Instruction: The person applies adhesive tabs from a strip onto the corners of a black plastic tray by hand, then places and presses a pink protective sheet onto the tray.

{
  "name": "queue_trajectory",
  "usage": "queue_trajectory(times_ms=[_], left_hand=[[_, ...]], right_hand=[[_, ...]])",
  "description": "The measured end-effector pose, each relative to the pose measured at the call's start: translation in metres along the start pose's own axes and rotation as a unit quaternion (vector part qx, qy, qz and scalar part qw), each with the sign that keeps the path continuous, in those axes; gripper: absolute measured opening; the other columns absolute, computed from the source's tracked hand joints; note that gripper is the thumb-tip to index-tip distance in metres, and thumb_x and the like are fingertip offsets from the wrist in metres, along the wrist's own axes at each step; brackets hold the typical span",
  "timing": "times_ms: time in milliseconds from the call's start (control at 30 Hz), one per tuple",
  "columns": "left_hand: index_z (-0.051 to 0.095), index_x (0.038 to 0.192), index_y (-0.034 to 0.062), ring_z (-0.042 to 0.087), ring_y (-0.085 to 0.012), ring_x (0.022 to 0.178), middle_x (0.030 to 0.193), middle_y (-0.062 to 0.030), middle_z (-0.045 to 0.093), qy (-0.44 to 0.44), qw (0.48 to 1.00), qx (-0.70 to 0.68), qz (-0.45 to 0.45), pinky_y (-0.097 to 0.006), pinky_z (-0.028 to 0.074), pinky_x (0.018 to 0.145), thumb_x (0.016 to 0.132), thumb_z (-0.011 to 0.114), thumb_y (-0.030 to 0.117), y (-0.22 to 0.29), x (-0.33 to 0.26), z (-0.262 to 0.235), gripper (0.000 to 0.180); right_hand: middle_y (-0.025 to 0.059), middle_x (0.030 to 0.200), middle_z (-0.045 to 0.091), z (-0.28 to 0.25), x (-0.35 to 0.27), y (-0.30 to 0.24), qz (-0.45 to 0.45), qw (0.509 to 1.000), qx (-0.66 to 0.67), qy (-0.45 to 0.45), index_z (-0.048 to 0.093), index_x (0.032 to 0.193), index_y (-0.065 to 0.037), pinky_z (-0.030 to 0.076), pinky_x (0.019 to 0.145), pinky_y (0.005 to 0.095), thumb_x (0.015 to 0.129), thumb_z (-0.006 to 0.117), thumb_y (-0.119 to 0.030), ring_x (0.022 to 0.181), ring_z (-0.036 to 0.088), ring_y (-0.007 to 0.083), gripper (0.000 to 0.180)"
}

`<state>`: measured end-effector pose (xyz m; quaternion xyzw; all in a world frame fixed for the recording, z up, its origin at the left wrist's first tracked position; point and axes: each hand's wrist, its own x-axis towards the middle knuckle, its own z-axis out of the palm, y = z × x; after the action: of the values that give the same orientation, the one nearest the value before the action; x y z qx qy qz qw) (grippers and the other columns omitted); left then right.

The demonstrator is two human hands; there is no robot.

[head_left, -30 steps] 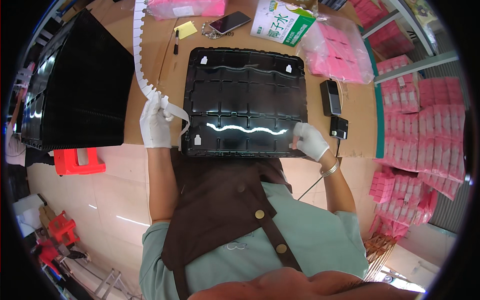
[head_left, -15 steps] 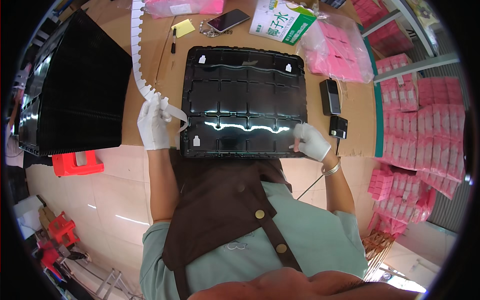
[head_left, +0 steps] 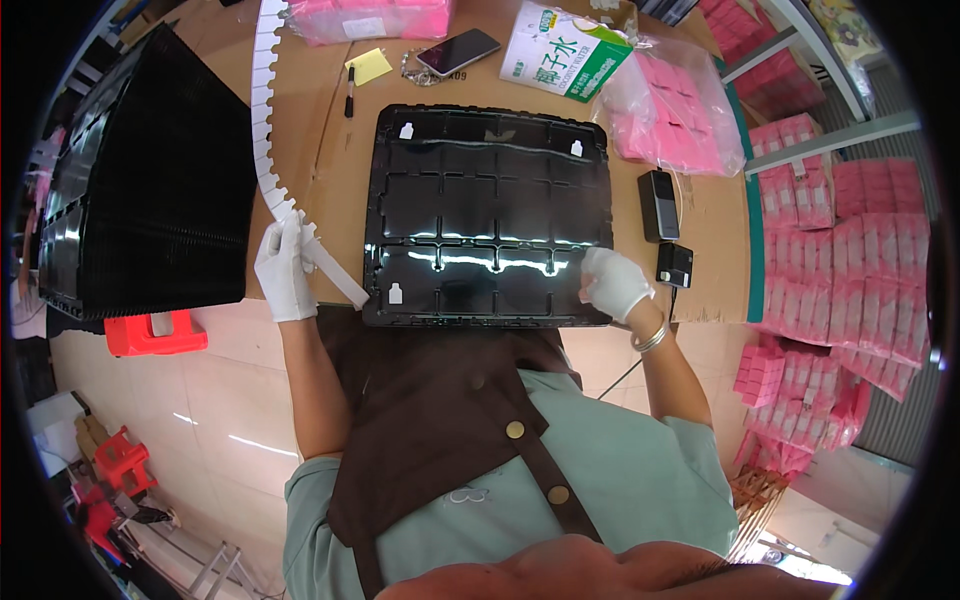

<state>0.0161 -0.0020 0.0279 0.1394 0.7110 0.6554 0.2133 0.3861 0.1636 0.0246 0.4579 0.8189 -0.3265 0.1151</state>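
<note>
A black plastic tray [head_left: 500, 205] lies flat in front of me on the cardboard-covered table. Small white bottle-shaped stickers sit at its far left [head_left: 406, 131], far right [head_left: 577, 149] and near left [head_left: 395, 293] corners. My left hand [head_left: 285, 272], in a white glove, is pinched on a long white label strip [head_left: 263, 110] left of the tray; the strip's loose tail reaches the tray's left edge. Over the tray's near right corner, my gloved right hand [head_left: 618, 284] has its fingers curled together, fingertips at the surface. Whatever may be under them is hidden.
A tall stack of black trays [head_left: 160, 190] stands left. Behind lie a marker [head_left: 349, 95], yellow notes [head_left: 371, 66], a phone [head_left: 459, 52], a carton [head_left: 565, 50] and bagged pink packs [head_left: 680, 110]. Two small black devices, one a box [head_left: 659, 205], sit right of the tray.
My left hand has moved left and slightly nearer with the strip, whose tail now hangs straighter. The right hand stays at the near right corner, its fingers a little farther in over the tray.
</note>
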Motion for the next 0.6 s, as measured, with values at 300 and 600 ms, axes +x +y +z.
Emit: queue_trajectory(times_ms=[300,600], left_hand=[[0.065,0.092,0.0015,0.041,-0.0017,0.055,0.074,0.0008,0.059,-0.012,1.000,-0.006,0.004,-0.018,0.030,0.049,0.089,0.061,0.024,-0.001,0.000,0.004,0.023],[0.065,0.098,-0.0009,0.053,-0.0042,0.066,0.083,-0.0019,0.063,0.013,0.998,0.051,0.041,-0.017,0.039,0.054,0.090,0.061,0.021,-0.002,0.016,-0.010,0.023]], right_hand=[[0.0114,0.071,0.053,-0.003,-0.007,0.036,-0.245,0.969,0.031,0.019,0.057,0.061,-0.003,0.044,0.069,0.0354,0.063,0.066,0.003,0.079,0.055,0.0305,0.011],[0.0070,0.067,0.057,-0.012,0.026,0.057,-0.063,0.909,0.410,0.036,0.057,0.074,-0.003,0.045,0.068,0.0315,0.067,0.068,-0.001,0.070,0.054,0.0172,0.013]])
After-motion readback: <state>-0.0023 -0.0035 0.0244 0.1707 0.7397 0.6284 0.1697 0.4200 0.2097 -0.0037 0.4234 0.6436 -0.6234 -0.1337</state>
